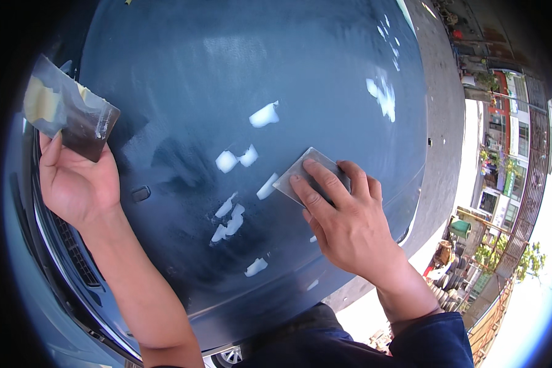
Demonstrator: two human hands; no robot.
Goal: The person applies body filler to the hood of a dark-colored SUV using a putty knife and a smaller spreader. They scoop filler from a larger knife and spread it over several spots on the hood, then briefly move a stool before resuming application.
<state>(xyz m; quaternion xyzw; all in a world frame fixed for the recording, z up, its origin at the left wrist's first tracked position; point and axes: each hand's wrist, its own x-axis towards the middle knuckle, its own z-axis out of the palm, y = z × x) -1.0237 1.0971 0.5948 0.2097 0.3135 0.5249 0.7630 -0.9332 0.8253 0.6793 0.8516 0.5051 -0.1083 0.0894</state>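
Note:
My left hand holds up a dark flat board, smeared with cream putty, at the left edge of a blue-grey car hood. My right hand grips a thin square spreader, its fingertips pressed on the blade, at the hood's surface right of centre. White filler patches are scattered over the hood, several of them just left of the spreader and others toward the upper right.
A black grille or vent lies along the hood's left edge. Beyond the right edge are grey pavement, a shopfront street with a green container and stacked tyres. A wheel shows at the bottom.

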